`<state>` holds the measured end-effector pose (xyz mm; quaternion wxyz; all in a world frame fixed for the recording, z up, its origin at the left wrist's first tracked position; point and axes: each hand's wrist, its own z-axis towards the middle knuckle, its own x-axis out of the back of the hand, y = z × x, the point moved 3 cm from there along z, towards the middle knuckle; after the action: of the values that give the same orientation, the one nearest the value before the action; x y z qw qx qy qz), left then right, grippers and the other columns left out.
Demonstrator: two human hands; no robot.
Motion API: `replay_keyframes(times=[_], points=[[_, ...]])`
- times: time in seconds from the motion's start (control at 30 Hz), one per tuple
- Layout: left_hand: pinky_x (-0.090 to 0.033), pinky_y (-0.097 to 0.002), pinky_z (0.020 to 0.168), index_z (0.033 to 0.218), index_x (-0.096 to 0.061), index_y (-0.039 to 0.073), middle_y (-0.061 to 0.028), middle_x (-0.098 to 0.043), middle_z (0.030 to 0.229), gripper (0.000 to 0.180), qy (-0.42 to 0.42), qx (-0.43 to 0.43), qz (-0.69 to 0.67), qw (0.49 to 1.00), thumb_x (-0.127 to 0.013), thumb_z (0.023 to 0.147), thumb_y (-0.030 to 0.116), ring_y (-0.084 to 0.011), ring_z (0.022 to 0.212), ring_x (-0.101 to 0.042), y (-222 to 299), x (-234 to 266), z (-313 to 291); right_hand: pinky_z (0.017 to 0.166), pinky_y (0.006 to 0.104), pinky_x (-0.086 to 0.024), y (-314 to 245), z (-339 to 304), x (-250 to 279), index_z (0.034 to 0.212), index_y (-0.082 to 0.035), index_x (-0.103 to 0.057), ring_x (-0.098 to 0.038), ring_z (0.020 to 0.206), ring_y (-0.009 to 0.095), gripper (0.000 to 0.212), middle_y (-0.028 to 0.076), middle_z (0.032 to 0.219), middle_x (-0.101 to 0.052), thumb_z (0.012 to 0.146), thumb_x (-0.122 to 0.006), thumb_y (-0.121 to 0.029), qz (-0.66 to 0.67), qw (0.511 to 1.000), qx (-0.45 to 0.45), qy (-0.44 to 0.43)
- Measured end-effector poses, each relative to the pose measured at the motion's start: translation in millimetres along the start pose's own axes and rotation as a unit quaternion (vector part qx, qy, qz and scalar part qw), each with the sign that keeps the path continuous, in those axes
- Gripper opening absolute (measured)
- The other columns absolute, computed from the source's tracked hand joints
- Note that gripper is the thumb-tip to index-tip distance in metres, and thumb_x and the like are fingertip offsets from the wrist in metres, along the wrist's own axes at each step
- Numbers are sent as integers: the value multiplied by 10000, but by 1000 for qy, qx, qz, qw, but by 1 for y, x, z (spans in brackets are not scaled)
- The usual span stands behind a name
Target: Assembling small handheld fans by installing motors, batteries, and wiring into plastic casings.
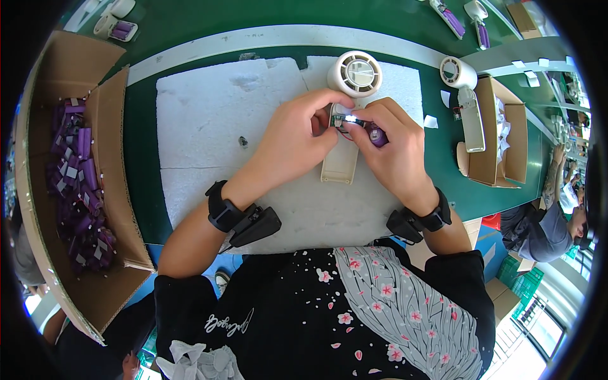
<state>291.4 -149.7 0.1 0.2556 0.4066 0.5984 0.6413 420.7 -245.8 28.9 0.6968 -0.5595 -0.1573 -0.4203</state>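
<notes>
White foam pad (209, 120) on green bench, left hand (297, 136) and right hand (392, 149) pinching circuit board (340, 118) over fan (347, 111), pad's left half bare

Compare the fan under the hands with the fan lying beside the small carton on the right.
The fan under the hands lies on the white foam sheet, its handle mostly covered by the left hand and right hand; the fan on the right lies untouched on the green table. The first shows its grille face-on, the second at an angle. Both are cream handheld fans.
</notes>
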Motion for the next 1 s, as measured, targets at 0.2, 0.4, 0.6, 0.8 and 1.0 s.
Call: replay_keyframes(times=[0.2,0.4,0.6,0.8,1.0], points=[[-431,-209,632,1146,-586,24,-7,-566,806,369,-2,29,-28,999,-586,786,-57,-60,694,-510,-5,0,1,603,282,-524,0,-2,-3,917,-17,-689,-646,673,207,175,92,849,-647,756,-756,-28,-23,999,18,14],[-451,-210,657,1135,-583,15,-21,-598,850,356,-4,24,-28,999,-591,787,-65,-61,714,-532,-5,1,3,603,275,-525,-2,0,-2,913,-13,-696,-649,674,202,174,91,845,-655,752,-759,-24,-28,999,24,23],[-485,-220,709,1132,-577,10,-35,-614,890,347,3,6,-28,1000,-593,793,-65,-71,751,-566,-6,1,3,602,270,-524,-2,1,-2,910,-9,-699,-645,668,191,172,90,842,-656,750,-760,-20,-24,999,20,24],[-499,-230,735,1131,-569,6,-46,-616,919,344,2,1,-31,1000,-603,797,-66,-82,771,-581,-4,0,2,594,270,-523,-2,0,0,916,-12,-705,-641,660,189,175,86,845,-657,750,-761,-22,-35,999,15,20],[-504,-235,743,1136,-560,4,-55,-615,949,353,7,-2,-49,999,-614,795,-68,-91,785,-589,-7,0,1,581,273,-521,-5,0,-1,919,-13,-717,-641,655,192,177,80,849,-658,749,-765,-27,-55,998,26,21]])
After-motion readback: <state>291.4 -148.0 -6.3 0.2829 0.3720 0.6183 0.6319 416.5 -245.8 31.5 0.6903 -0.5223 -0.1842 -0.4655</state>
